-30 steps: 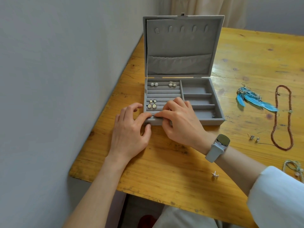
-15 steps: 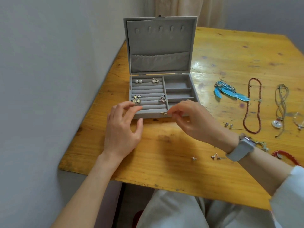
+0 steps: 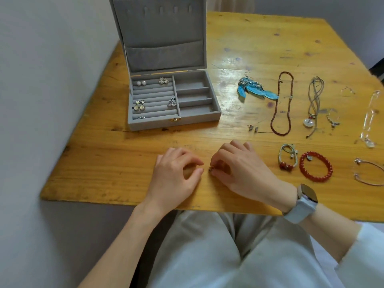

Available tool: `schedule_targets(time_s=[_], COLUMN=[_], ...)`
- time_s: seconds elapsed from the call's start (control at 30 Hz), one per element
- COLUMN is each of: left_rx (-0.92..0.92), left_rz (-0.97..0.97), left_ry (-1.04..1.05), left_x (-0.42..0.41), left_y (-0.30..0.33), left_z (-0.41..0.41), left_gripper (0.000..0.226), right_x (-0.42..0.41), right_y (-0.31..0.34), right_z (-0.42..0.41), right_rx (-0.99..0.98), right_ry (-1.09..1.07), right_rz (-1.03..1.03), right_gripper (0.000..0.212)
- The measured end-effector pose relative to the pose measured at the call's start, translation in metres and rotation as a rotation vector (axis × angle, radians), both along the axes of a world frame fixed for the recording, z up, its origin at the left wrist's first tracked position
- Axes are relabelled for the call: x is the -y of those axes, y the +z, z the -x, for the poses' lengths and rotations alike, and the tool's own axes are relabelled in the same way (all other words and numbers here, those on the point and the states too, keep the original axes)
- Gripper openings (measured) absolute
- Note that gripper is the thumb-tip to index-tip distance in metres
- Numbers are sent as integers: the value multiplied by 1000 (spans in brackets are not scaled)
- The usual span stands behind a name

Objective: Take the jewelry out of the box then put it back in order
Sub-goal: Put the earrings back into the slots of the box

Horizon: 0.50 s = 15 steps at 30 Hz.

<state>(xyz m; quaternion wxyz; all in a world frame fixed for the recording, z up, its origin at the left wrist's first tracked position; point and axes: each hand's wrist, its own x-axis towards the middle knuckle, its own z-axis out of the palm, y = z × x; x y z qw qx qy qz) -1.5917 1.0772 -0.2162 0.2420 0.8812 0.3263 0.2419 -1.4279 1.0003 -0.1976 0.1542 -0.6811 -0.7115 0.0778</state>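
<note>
The grey jewelry box (image 3: 216, 110) stands open on the wooden table (image 3: 104, 163), its lid upright. Several pairs of earrings sit in its left ring rolls: pearl studs (image 3: 141, 82), a silver pair (image 3: 164, 80), teardrop earrings (image 3: 139, 105), a silver cluster (image 3: 172, 102) and small studs (image 3: 141, 117). My right hand (image 3: 243, 171) pinches a small silver earring (image 3: 211, 169) on the table in front of the box. My left hand (image 3: 176, 175) rests beside it with loosely curled fingers, holding nothing.
Right of the box lie blue feather earrings (image 3: 255, 90), a dark red bead necklace (image 3: 283, 102), a cord pendant (image 3: 313, 104), small studs (image 3: 253, 128), two red bracelets (image 3: 315, 166), clear chains (image 3: 369, 119) and a silver bangle (image 3: 369, 171). A wall runs along the left.
Both hands have drawn back from the box's front edge to the near part of the table. My right hand now pinches a small earring there. The view has tilted down and right.
</note>
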Motion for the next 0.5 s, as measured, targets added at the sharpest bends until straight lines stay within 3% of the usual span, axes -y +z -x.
schedule_targets(time_s=[0.23,0.5], left_rx=[-50,-52], left_rz=[9,29], left_ry=[-21,-19], left_x=[8,7], left_y=[0,2], left_z=[-9,-22], left_gripper=[28,5], right_x=[5,-1], right_y=[0,12], right_z=[-10,-26], right_rx=[-104,-379], right_ry=[-65,-232], right_rz=[-27,-104], right_gripper=[6,8])
